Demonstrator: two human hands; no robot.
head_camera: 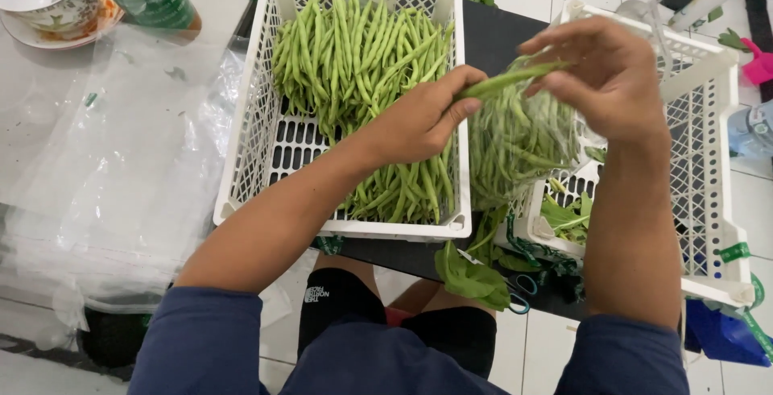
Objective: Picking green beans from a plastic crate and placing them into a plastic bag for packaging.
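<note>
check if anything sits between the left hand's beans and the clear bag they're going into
Nothing visible does. The left hand holds the beans right at the mouth of the clear bag, which the right hand grips at its top.

The right crate (708, 121) is partly hidden behind the bagged beans (515, 141) and the right forearm.

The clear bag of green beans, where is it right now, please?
Head view, right of centre: the clear bag of green beans hangs between both hands, between the two white crates.

Both hands, left hand (419, 121) and right hand (604, 81), grip a clear bag (515, 141) (bean-filled).
</note>
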